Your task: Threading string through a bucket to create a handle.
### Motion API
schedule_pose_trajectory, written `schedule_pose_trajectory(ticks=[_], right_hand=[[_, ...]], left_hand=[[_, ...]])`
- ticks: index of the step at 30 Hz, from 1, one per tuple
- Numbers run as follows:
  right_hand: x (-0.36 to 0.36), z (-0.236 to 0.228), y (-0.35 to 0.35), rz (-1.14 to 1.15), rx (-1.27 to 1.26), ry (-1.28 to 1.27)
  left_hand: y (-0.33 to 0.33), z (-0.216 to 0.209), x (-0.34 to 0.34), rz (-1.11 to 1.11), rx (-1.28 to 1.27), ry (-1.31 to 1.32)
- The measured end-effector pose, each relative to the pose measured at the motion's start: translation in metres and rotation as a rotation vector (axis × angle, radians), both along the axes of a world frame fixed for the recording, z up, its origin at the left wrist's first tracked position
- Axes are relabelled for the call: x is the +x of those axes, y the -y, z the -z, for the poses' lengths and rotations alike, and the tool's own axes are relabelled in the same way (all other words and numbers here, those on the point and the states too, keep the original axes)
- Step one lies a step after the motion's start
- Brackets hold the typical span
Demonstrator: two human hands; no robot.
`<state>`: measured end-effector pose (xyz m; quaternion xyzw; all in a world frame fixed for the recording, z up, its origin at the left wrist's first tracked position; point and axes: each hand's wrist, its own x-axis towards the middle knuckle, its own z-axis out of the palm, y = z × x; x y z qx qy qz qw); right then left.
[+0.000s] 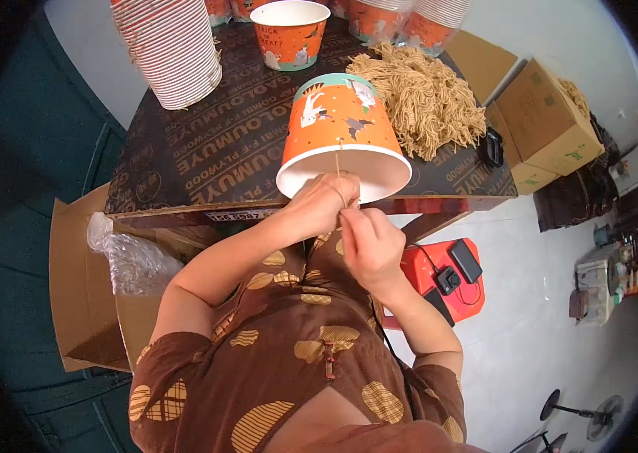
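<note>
An orange paper bucket [339, 121] with Halloween figures lies on its side at the table's front edge, its white mouth facing me. A tan cord [339, 160] comes from a hole near its rim and runs down over my left hand. My left hand [325, 202] is at the mouth, fingers closed on the cord; some fingertips are hidden. Just right of it, my right hand [372, 245] pinches the cord between thumb and fingers. A heap of cut tan cords [425, 98] lies to the bucket's right. Behind it another orange bucket [289, 45] stands upright.
Tall stacks of nested buckets [172, 53] stand at the back left of the dark plywood table [221, 162]. A small black object [493, 147] sits at its right edge. Cardboard boxes [81, 279] flank the table. A red stool [477, 291] holds electronic devices.
</note>
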<state>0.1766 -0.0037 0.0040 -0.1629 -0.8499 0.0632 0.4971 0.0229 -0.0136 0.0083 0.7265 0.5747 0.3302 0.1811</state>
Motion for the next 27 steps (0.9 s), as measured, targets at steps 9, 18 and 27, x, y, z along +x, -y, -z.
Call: schedule_pose_trajectory(ticks=[9, 18, 27], right_hand=[[-0.004, -0.007, 0.008, -0.071, -0.131, -0.026], [-0.007, -0.031, -0.011, -0.039, -0.019, -0.141], [0.034, -0.112, 0.041, -1.189, -1.175, -0.068]], left_hand=[[-0.004, 0.004, -0.003, -0.032, -0.068, 0.076], [-0.002, 0.011, 0.003, -0.126, 0.043, 0.043], [-0.004, 0.003, 0.004, -0.139, -0.091, 0.075]])
